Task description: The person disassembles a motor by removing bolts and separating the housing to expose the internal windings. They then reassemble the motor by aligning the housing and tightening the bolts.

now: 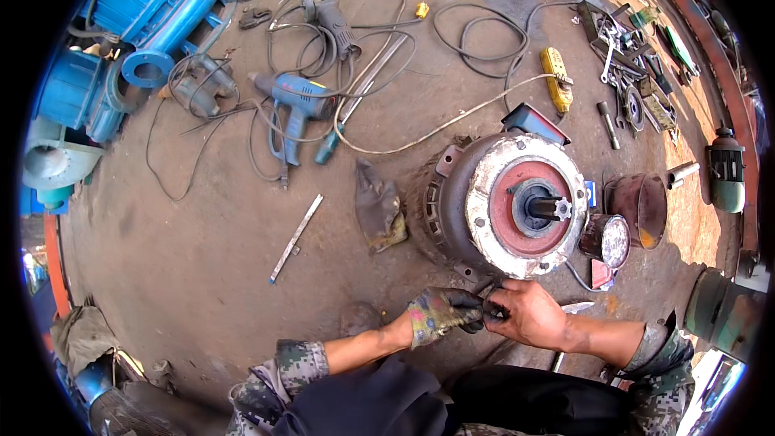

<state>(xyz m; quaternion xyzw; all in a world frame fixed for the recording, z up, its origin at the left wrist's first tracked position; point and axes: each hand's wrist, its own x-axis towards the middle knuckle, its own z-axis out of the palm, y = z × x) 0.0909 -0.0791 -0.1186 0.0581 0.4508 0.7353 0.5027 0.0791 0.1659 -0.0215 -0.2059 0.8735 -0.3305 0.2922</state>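
My left hand (442, 312), in a worn patterned glove with dark fingertips, meets my bare right hand (531, 315) just below an electric motor (478, 222). Both hands are closed, fingers pinched together around something small and dark that I cannot make out. The motor rests on the floor with its round end turned up toward me: a scuffed white ring, a red inner disc and a toothed shaft end (554, 208) in the middle. A dark, dirty glove (378, 203) lies to the left of the motor.
A blue heat gun (297, 105), an angle grinder (331, 24) and tangled cords lie beyond. A yellow power strip (557, 79) is far right, near wrenches and other tools (630, 73). Rusty cans (639, 206) stand right of the motor. Blue pumps (141, 8) line the far left.
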